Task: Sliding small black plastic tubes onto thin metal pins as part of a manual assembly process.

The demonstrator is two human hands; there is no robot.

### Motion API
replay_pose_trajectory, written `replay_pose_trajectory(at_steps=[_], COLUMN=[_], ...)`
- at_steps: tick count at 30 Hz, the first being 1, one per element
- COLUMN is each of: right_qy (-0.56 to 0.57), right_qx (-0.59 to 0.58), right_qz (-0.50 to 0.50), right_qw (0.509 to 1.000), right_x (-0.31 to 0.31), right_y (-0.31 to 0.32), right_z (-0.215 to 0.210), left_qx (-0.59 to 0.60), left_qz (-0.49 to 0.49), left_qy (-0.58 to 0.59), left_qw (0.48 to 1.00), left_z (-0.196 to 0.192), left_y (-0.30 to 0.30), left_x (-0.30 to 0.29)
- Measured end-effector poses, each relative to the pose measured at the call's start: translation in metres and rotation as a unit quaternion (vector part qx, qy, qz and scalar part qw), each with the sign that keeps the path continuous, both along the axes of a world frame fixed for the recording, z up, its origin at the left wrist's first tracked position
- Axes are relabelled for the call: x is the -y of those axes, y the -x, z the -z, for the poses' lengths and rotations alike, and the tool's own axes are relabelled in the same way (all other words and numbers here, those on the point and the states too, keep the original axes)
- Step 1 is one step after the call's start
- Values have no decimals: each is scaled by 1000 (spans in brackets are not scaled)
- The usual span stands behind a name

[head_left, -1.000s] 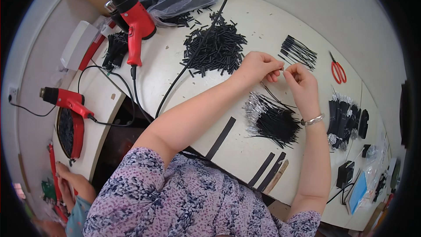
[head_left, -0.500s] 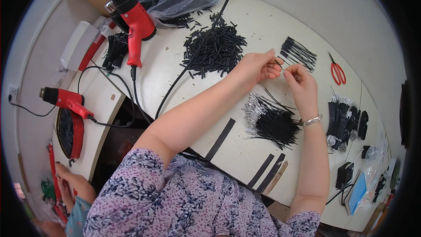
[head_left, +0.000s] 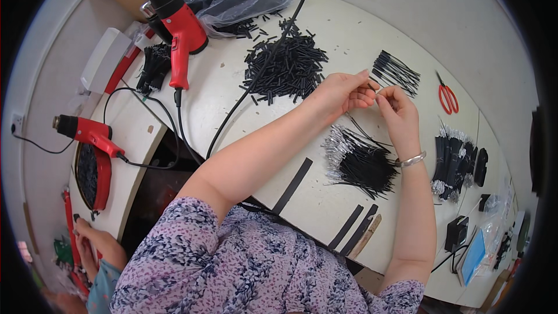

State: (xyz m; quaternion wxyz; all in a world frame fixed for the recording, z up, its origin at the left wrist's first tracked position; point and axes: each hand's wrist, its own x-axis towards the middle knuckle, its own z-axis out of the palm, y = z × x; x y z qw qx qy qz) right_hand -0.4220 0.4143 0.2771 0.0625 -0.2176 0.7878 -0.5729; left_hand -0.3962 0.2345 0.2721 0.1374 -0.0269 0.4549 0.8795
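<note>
My left hand (head_left: pixel 349 91) pinches a short black tube (head_left: pixel 371 87) between thumb and fingers. Close beside it, my right hand (head_left: pixel 399 110) is closed on a thin black wire, its tip at the tube's end; whether it is inside the tube is too small to tell. Below the hands lies a bundle of black wires (head_left: pixel 367 168) with silvery ends. To the left is a heap of short black tubes (head_left: pixel 285 67). Just beyond my hands, several black wires (head_left: pixel 395 72) lie in a loose row.
Red-handled scissors (head_left: pixel 447 99) and more wire bundles (head_left: pixel 450 157) lie at the right. Two red heat guns (head_left: pixel 181 40) are at the left; a black cable (head_left: pixel 261 72) crosses over the tube heap. Dark strips (head_left: pixel 292 186) lie near the front edge. Another person's hand (head_left: pixel 99 241) shows lower left.
My left hand has shifted slightly right, bringing the tube closer to the wire tip at my right fingers. My right hand has barely moved.
</note>
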Motion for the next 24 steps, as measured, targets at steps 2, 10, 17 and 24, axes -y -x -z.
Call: replay_pose_trajectory(at_steps=[2,10,17,24], right_qy=[19,-13,-129,-252], right_qx=[12,-64,-215,-259], right_qz=[4,71,110,102], right_qw=[1000,995,962,927], right_x=[1,-3,-9,2], right_y=[1,6,28,56], right_z=[2,4,-10,10], left_qx=[7,-34,-175,-183], left_qz=[-8,-106,-132,-103], left_qy=[5,353,649,665], left_qw=[1000,929,729,717], left_z=[-4,-14,2,0], left_y=[-1,2,0,-2], left_x=[-1,9,-1,1])
